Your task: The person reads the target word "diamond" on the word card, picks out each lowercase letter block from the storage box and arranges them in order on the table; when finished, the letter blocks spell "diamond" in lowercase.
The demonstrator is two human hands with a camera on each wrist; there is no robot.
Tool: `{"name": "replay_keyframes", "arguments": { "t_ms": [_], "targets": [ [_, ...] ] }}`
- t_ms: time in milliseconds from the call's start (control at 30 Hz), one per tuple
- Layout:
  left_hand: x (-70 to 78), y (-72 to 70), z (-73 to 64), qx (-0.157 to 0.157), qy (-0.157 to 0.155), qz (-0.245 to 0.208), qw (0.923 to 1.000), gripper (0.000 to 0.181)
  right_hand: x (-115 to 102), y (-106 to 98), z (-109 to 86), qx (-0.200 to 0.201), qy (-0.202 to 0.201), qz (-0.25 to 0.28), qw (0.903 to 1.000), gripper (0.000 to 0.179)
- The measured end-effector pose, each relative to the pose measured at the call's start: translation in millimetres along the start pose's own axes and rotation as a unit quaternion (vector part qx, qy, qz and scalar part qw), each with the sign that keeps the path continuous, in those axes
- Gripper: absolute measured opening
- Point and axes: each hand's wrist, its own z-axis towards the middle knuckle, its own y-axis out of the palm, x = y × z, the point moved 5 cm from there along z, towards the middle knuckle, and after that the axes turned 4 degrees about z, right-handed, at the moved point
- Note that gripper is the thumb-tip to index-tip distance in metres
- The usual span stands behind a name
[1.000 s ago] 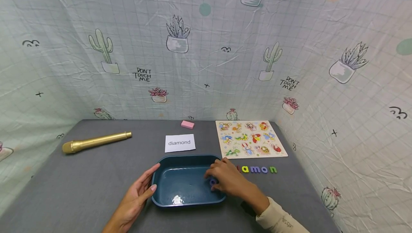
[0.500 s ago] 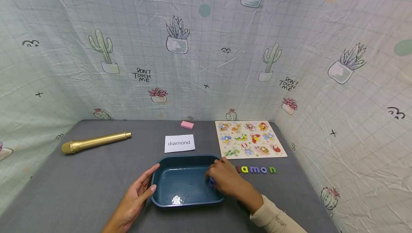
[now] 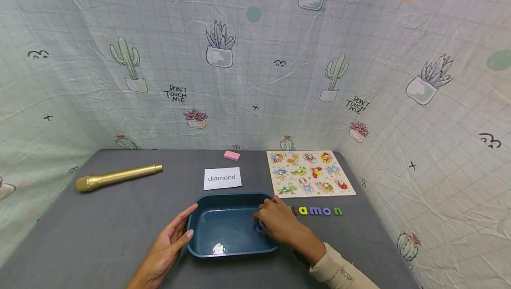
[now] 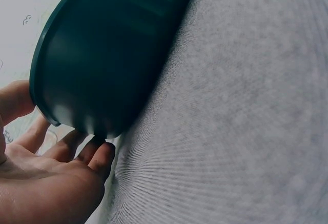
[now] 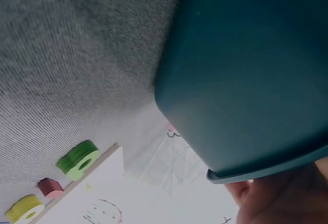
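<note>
A dark teal tray (image 3: pixel 225 253) lies on the grey table, between both hands. My left hand (image 3: pixel 165 242) rests against its left end, thumb and fingers spread along the outer wall and rim. In the left wrist view the left fingertips (image 4: pixel 104 155) touch the outside of the wall. Over the tray's right end, my right hand (image 3: pixel 279 220) has its fingers down inside and pinches a small blue-purple letter (image 3: pixel 260 227) with a round hole. The tray wall hides most of that hand in the right wrist view. Right of it lie colored letters (image 3: pixel 315 211), ending in "amon".
A white card (image 3: pixel 222 178) reading "diamond" lies behind the tray, with a pink block (image 3: pixel 232 155) beyond. An insect puzzle board (image 3: pixel 311 173) is at back right. A gold microphone (image 3: pixel 119 177) lies at left. Printed curtains enclose the table.
The right fingers have closed on the blue-purple letter and shifted it slightly left inside the tray. My left hand and the tray have stayed nearly still.
</note>
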Motion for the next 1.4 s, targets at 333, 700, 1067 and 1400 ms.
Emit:
{"name": "replay_keyframes", "arguments": {
  "t_ms": [333,700,1067,1400],
  "targets": [
    [-0.3,-0.3,0.5,0.0,0.0,0.0,1.0,0.064,2.9,-2.3,-4.9,0.041,-0.025,0.021,0.9986,0.016],
    [-1.2,0.1,-0.8,-0.003,0.002,-0.003,1.0,0.063,5.5,-10.1,-15.5,0.141,-0.046,0.041,0.9881,0.023],
    [-0.9,-0.1,0.3,0.0,0.002,0.0,1.0,0.063,8.2,-22.5,-25.5,0.212,-0.05,0.068,0.9736,0.029],
    [0.1,-0.7,-0.2,0.005,-0.014,0.0,0.9999,0.063,17.8,-34.0,-36.9,0.27,-0.029,0.089,0.9584,0.031]
  ]
}}
